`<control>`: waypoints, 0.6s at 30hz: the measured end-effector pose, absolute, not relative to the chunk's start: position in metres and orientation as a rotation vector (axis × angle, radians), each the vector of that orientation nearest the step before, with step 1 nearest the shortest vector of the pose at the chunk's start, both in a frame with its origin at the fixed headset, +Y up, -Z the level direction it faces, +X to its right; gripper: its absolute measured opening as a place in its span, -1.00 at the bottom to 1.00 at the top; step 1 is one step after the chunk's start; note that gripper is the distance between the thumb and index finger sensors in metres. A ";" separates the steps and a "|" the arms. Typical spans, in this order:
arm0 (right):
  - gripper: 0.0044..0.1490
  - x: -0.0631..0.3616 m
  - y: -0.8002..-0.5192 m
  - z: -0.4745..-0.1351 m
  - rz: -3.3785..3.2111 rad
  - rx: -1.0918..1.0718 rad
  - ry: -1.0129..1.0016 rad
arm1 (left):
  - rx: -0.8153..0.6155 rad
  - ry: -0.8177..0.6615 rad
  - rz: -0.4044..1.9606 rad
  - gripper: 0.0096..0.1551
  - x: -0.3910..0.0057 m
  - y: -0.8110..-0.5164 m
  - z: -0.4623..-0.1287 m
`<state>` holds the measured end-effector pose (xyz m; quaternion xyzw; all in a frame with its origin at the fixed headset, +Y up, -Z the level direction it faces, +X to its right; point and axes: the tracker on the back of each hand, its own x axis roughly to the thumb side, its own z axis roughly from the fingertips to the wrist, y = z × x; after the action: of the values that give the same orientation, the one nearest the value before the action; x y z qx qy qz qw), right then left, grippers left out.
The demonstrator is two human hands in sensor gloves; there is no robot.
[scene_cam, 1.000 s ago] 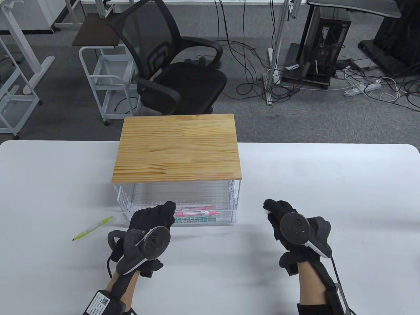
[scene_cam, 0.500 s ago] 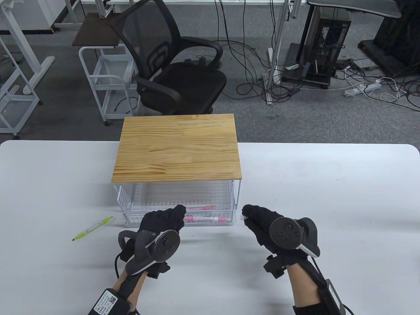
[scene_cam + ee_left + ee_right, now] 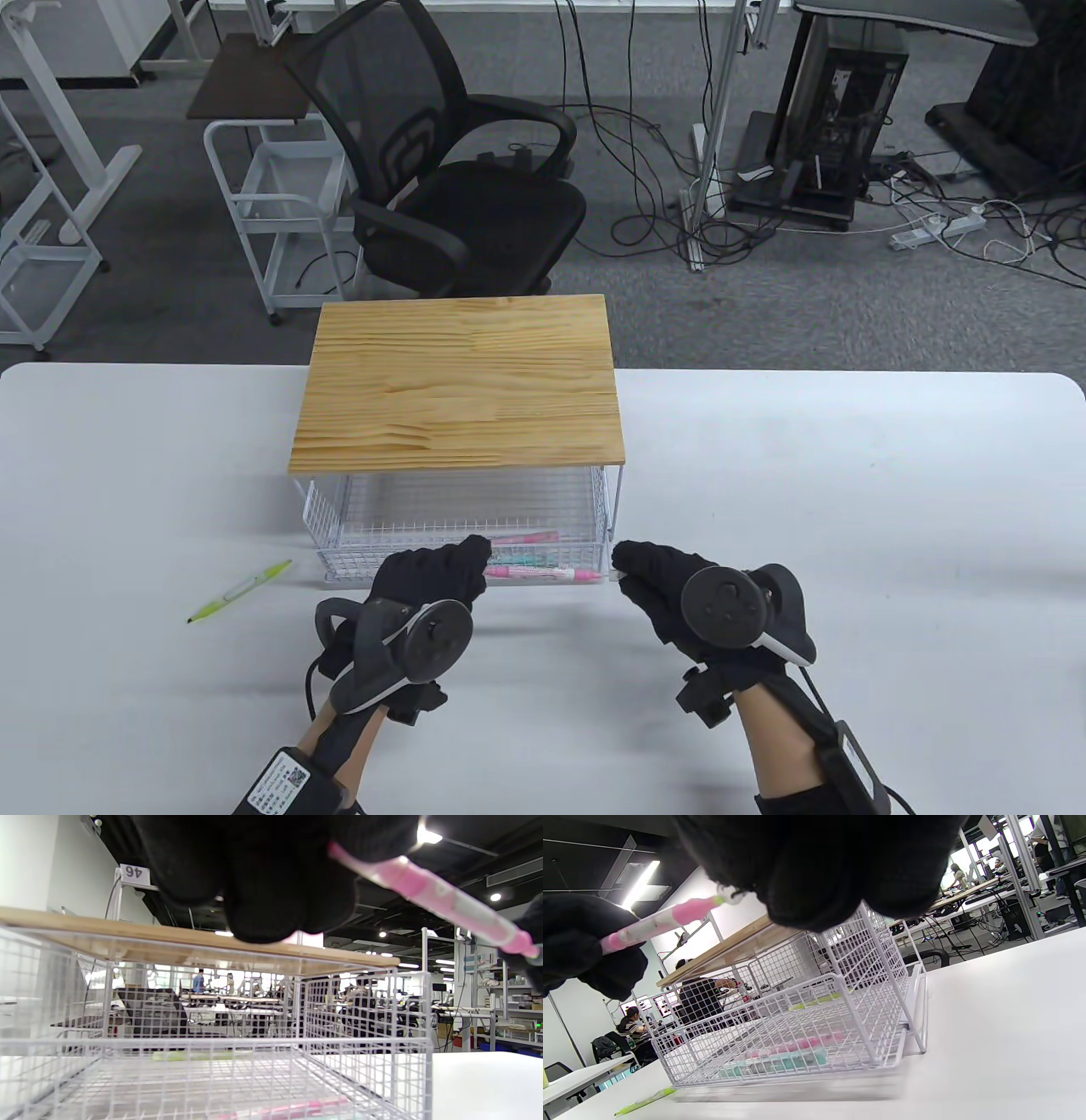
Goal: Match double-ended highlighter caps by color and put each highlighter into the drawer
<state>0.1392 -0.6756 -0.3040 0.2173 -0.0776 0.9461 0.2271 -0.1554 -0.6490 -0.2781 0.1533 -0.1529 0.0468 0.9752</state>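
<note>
We see a pink highlighter (image 3: 543, 574), a white wire drawer (image 3: 594, 518) under a pale striped-grain wooden top (image 3: 458, 382), a yellow-green pen (image 3: 239, 591), a white worktop (image 3: 848, 475), and black gloves.

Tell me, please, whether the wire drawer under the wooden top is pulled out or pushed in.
Pulled out: the drawer juts forward of the wooden top, with highlighters visible inside.

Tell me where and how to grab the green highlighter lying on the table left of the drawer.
Pinch the green highlighter at its pale mid-barrel, coming from above with the left hand once free. It lies flat and diagonal, nothing touching it, so fingers should straddle its long axis.
</note>
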 end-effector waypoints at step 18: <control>-0.42 0.135 -0.677 -0.303 2.568 0.610 -0.199 | 0.312 -0.317 0.095 -0.48 -0.153 -0.650 -0.277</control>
<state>0.1350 -0.6768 -0.3027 0.2233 -0.0728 0.9407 0.2447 -0.1531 -0.6495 -0.2768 0.1547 -0.1571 0.0469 0.9743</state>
